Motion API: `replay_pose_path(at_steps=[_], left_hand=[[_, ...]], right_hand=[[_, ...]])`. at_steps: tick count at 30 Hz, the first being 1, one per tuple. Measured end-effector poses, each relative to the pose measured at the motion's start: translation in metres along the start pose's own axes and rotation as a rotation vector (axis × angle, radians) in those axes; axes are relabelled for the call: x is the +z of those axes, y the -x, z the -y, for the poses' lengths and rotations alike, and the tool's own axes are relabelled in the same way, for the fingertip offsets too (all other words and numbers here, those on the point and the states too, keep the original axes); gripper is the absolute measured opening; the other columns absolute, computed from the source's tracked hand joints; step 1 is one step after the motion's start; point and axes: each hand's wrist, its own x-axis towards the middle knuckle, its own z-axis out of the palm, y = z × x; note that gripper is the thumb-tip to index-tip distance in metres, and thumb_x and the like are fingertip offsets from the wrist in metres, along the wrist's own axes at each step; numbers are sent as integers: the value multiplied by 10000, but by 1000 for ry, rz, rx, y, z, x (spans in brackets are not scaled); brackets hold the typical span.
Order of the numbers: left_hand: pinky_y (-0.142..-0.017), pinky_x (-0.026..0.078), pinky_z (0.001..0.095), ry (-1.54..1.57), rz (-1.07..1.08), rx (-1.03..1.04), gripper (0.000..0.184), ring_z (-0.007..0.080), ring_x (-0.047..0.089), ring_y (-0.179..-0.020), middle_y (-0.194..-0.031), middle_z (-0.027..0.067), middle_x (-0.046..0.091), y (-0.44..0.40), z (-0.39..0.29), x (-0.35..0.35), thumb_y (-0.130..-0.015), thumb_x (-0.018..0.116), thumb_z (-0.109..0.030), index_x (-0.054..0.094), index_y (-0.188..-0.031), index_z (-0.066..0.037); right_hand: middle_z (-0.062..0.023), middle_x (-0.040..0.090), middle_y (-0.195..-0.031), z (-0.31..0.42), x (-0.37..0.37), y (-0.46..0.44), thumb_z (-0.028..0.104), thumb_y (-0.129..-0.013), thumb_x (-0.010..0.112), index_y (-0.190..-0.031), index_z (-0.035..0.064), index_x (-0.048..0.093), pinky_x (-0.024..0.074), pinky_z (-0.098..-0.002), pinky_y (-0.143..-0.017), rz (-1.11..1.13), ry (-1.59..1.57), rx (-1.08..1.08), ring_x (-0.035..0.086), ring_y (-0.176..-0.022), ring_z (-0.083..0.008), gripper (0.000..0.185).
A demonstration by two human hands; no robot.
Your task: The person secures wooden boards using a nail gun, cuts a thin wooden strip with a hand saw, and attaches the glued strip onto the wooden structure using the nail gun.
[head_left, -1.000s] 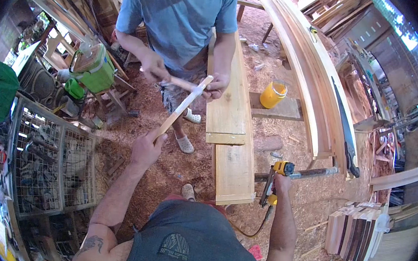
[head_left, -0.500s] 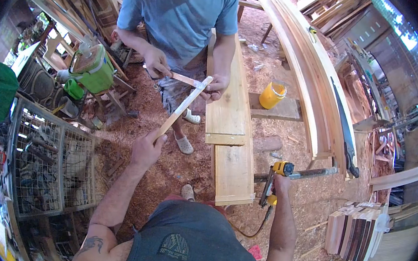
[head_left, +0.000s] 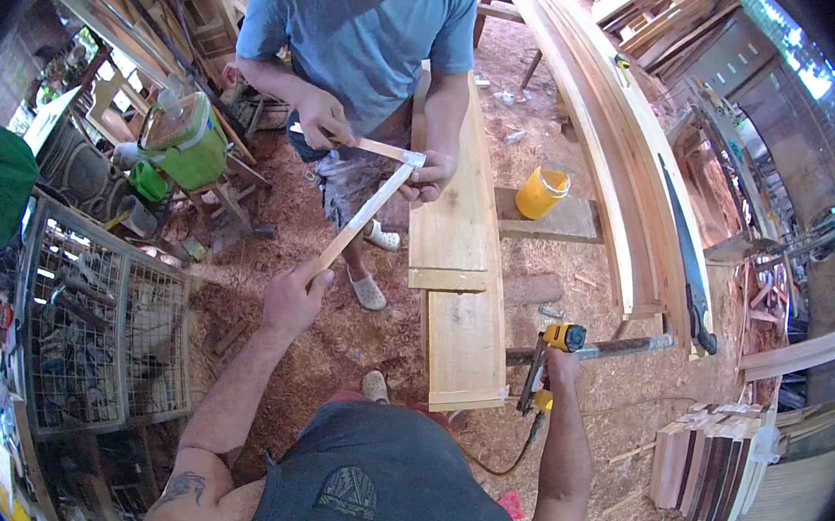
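Note:
My left hand [head_left: 293,301] is closed around the lower end of a narrow wooden strip [head_left: 347,237], which slants up and away towards a co-worker. White stuff coats the upper part of the strip. The co-worker's hand [head_left: 323,119] holds a thin flat stick [head_left: 380,147], its whitish tip at the strip's far end. Beside that tip is the co-worker's other hand [head_left: 434,170]; whether it touches the strip I cannot tell. Out to the right, my right hand [head_left: 562,367] grips a yellow and black nail gun [head_left: 546,358] with a hose running from its base.
Long planks [head_left: 465,345] lie in front of me, right of centre. A yellow tub [head_left: 543,192] stands on a board beyond them. Long curved boards [head_left: 611,128] extend at the right, above a stack of wood pieces [head_left: 710,459]. At left are a wire cage [head_left: 110,321] and green bucket [head_left: 188,143].
The co-worker's stick has slid right and up along the strip to its far end. That end of the strip has dipped slightly. My right hand and the nail gun have stayed put.

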Motion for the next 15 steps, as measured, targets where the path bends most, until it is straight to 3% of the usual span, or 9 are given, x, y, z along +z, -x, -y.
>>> replay_pose_path(at_steps=[5, 8, 15], left_hand=[[-802, 555, 517, -3, -5, 13, 427, 445, 699, -941, -1021, 237, 726, 0, 3, 2, -985, 656, -387, 676, -1262, -63], [-813, 554, 517, 8, -16, 24, 427, 445, 699, -949, -1022, 242, 726, 0, 6, 5, -985, 657, -384, 676, -1266, -62], [-815, 557, 516, 29, -23, 41, 421, 445, 701, -953, -1031, 251, 724, 1, 8, 7, -979, 668, -368, 676, -1261, -55]], right_hand=[[-136, 694, -701, 12, -4, 15, 220, -774, 675, -839, -12, 714, 576, -404, -559, -24, 20, -7, 708, -601, -259, 243], [-66, 559, -601, 12, -4, 17, 107, -808, 613, -746, 44, 588, 483, -369, -421, 20, -50, -51, 552, -440, -203, 92], [-46, 535, -583, 16, -6, 25, 116, -811, 601, -738, 61, 573, 467, -363, -417, 43, -112, -47, 534, -434, -188, 96]])
